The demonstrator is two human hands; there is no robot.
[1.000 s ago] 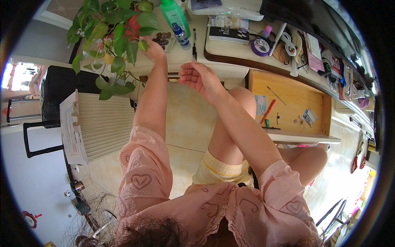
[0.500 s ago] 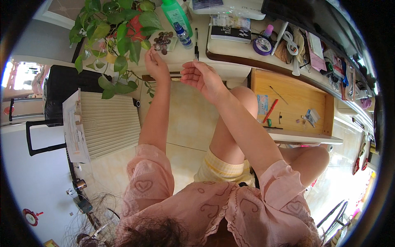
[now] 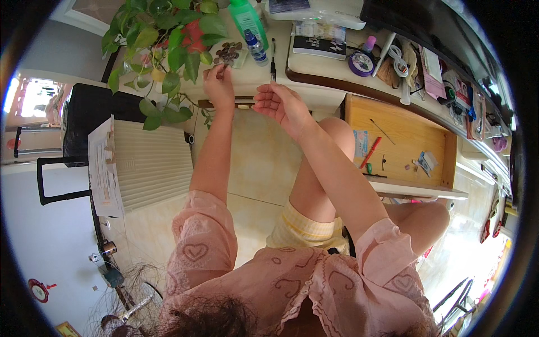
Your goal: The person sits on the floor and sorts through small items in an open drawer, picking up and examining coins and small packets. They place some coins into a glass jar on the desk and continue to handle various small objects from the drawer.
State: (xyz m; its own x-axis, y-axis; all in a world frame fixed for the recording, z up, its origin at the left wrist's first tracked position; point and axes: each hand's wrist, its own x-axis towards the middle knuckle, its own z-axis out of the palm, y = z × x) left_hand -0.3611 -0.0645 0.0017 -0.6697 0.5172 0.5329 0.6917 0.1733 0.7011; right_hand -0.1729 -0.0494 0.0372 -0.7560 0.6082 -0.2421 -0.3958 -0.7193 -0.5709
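At the desk's near edge, my left hand [image 3: 218, 87] has its fingertips pinched together against the front of a small heap of dark brown, roundish pieces [image 3: 229, 51]. What sits between those fingertips is too small to make out. The heap lies beside a pale flat packet [image 3: 240, 58]. To the right, my right hand [image 3: 282, 105] is raised in front of the desk edge, palm turned toward the left hand. Its fingers are loosely bent and apart, and I see nothing in them. Just beyond it a black pen [image 3: 273, 62] lies on the desk.
Behind the heap stand a blue spray bottle [image 3: 256, 48] and a green bottle [image 3: 247, 22]. A trailing plant [image 3: 168, 53] hangs over the left side. An open wooden drawer [image 3: 404, 121] with a red pen [image 3: 371, 148] juts out at right. A cream ribbed suitcase [image 3: 151, 163] stands left.
My left hand has gone from loosely spread fingers to a pinch at the heap's edge. The view has shifted slightly; my right hand keeps much the same pose.
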